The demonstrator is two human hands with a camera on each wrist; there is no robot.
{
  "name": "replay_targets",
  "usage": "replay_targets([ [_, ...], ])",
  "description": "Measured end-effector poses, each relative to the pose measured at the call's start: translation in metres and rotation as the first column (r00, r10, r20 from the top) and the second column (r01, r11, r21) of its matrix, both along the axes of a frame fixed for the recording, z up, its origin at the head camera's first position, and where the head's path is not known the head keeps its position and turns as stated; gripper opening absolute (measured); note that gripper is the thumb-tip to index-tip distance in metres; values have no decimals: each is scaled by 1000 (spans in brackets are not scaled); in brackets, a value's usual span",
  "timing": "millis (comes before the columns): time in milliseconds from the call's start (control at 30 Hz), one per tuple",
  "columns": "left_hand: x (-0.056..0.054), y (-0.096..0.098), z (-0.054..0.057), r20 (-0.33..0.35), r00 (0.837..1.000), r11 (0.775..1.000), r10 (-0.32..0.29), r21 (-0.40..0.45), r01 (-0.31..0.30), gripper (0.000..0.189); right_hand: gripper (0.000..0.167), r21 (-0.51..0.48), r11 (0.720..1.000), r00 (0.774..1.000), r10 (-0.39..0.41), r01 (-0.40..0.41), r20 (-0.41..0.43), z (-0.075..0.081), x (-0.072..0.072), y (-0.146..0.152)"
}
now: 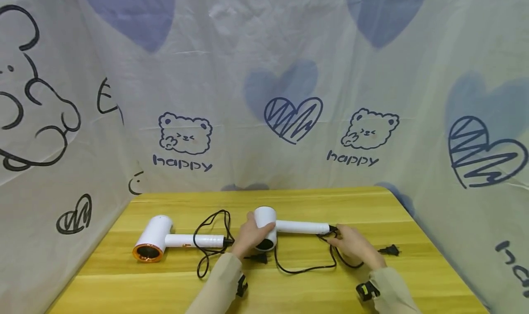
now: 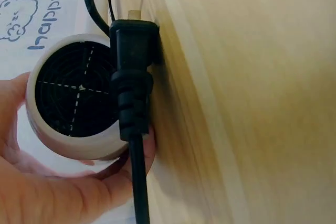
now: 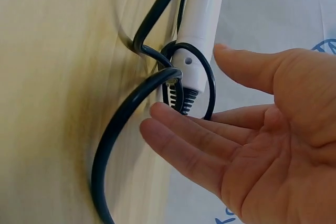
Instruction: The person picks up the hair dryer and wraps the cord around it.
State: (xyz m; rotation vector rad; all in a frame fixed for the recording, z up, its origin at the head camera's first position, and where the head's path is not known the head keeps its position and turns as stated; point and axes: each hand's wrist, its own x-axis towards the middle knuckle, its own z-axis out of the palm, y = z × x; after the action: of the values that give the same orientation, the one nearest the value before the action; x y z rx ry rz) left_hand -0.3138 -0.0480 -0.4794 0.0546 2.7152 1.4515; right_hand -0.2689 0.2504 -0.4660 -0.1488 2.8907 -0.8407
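A white hair dryer [image 1: 302, 227] lies across the middle of the table, its handle pointing right. My left hand [image 1: 250, 235] grips its round head from the left, thumb across the front. In the left wrist view the head's dark round end [image 2: 76, 90] faces the camera, fingers curled about the rim. My right hand [image 3: 262, 129] is at the handle's far end, fingers extended and thumb apart, the fingertips right at the black cord [image 3: 197, 51]. That cord loops around the handle's end. A black plug [image 2: 135, 51] stands close in front of the head in the left wrist view.
Another white hair dryer [image 1: 157, 233] with an orange-ringed front lies at the left, its black cord [image 1: 199, 259] coiled over its handle. A second plug [image 1: 389, 250] lies right of my right hand. Printed cloth [image 1: 264, 167] hangs behind the yellow wood table [image 1: 314, 291].
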Motion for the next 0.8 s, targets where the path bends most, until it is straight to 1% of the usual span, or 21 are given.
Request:
replay_targets([
  [67, -1, 1, -2, 4, 1000, 1000, 16, 15, -16, 85, 65, -5, 1000, 1000, 5, -5, -16, -1, -1, 0],
  [133, 1, 2, -3, 4, 1000, 1000, 11, 20, -12, 85, 59, -12, 1000, 1000, 10, -10, -28, -2, -1, 0],
  [233, 4, 2, -3, 17, 1000, 999, -24, 26, 24, 90, 47, -31, 999, 999, 11, -12, -31, -3, 0, -1],
  [333, 4, 1, -4, 50, 997, 996, -58, 70, 54, 97, 32, -64, 998, 1000, -9, 9, 0, -2, 0, -5],
  [433, 2, 0, -5, 59, 995, 991, -76, 118, 68, 100, 27, -66, 997, 999, -33, 35, 28, -1, 1, -7],
  [533, 3, 1, -4, 67, 996, 987, -63, 151, 52, 97, 36, -44, 998, 998, -42, 43, 36, 1, 2, -9],
  [633, 9, 3, -2, 92, 995, 986, -35, 163, 19, 94, 47, -31, 999, 998, -40, 41, 47, 3, 2, -10],
  [733, 16, 5, 2, 96, 995, 989, -12, 148, -2, 93, 35, -87, 995, 997, -39, 45, 74, 3, -1, -11],
  [800, 19, 7, 4, 82, 997, 989, -1, 145, -11, 92, 26, -126, 992, 997, -25, 34, 68, 4, -2, -12],
])
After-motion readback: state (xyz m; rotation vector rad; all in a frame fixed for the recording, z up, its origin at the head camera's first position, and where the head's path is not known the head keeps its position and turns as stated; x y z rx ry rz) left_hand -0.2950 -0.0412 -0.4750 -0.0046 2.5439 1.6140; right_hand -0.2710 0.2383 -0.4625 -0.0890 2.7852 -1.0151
